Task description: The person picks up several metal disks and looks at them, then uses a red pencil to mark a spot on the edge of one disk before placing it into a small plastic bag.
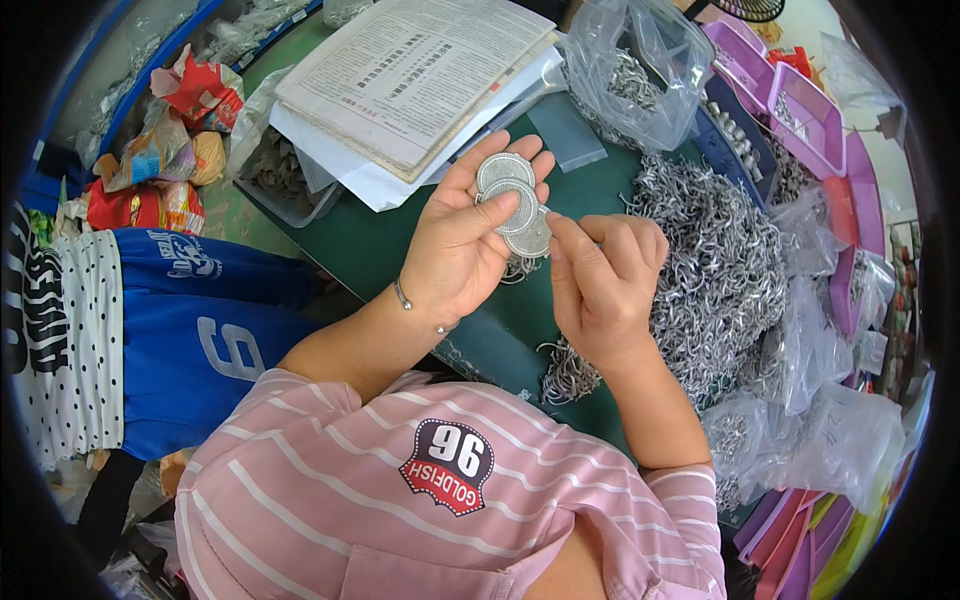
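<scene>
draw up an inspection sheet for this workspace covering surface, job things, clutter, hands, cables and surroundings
Surface: dark green tabletop, partly covered by a large heap of silvery curved metal pieces.
Job's things: three round silvery discs with textured faces, overlapping.
Clutter: stack of printed white papers; clear plastic bag of metal pieces beside it.
Hands: left hand holds the discs under its thumb; right hand has curled fingers at the lowest disc's edge, grip unclear.
Cables: nothing seen.
Surroundings: purple plastic trays at right, crumpled red packaging at left.
</scene>
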The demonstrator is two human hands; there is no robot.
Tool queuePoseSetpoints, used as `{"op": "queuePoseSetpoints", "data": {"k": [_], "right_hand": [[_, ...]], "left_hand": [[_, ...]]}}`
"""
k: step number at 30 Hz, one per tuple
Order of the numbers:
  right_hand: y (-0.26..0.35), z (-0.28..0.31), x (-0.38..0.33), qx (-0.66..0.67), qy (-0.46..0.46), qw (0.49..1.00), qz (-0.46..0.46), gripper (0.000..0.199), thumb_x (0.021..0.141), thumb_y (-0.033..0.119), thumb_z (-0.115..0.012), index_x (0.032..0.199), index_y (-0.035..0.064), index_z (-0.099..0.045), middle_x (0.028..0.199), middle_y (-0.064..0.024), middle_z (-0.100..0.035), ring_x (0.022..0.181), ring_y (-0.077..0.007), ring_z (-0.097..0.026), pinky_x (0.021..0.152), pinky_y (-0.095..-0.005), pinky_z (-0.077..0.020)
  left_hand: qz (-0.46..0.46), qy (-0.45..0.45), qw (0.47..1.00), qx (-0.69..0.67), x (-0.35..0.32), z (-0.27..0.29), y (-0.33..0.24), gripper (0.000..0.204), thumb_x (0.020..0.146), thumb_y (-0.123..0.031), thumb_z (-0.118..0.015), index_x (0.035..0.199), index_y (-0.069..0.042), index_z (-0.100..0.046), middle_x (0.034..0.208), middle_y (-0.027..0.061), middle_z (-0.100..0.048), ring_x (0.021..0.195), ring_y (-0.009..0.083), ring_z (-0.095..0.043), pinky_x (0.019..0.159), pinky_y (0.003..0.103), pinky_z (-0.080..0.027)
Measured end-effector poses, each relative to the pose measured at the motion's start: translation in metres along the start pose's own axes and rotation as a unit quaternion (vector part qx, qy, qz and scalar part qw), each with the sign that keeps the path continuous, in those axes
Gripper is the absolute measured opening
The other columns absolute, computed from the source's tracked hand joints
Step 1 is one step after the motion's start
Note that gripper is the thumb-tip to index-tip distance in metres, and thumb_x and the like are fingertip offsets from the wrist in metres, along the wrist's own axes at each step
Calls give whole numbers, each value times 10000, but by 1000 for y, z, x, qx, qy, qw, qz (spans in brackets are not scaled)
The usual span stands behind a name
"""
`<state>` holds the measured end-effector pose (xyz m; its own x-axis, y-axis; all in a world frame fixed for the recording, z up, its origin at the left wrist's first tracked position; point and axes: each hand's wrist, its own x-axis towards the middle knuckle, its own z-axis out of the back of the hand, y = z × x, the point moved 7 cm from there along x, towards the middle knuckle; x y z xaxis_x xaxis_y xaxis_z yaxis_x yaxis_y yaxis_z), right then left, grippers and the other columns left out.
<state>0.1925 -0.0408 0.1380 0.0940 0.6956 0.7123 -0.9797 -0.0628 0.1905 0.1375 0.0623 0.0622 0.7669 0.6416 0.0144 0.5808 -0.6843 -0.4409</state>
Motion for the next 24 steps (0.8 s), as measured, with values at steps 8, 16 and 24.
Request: {"op": "queuePoseSetpoints", "data": {"k": [8,16,24], "right_hand": [[6,-10,12,5,-13,1000,13,218,655,52,-673,868,55,-632,742,-6,-511,690,-177,-480,692,-325,-341],[8,-11,10,-6,-15,1000,25,216,637,61,-660,852,58,-640,736,1,-502,701,-170,-480,710,-341,-351],[15,-20,4,14,6,1000,23,235,626,74,-663,859,73,-635,740,0,-504,715,-173,-484,751,-371,-369]], "left_hand": [[-24,12,1000,12,-2,0,-10,480,826,75,-460,1277,-54,-363,1312,174,-382,1237,287,-368,1007,373,-358],[-22,9,1000,7,2,0,-12,474,829,72,-456,1278,-49,-363,1313,178,-378,1238,284,-365,1005,366,-363],[-21,-4,1000,-13,4,5,-14,455,842,69,-436,1279,-29,-356,1329,181,-352,1251,283,-344,1012,358,-361]]}}
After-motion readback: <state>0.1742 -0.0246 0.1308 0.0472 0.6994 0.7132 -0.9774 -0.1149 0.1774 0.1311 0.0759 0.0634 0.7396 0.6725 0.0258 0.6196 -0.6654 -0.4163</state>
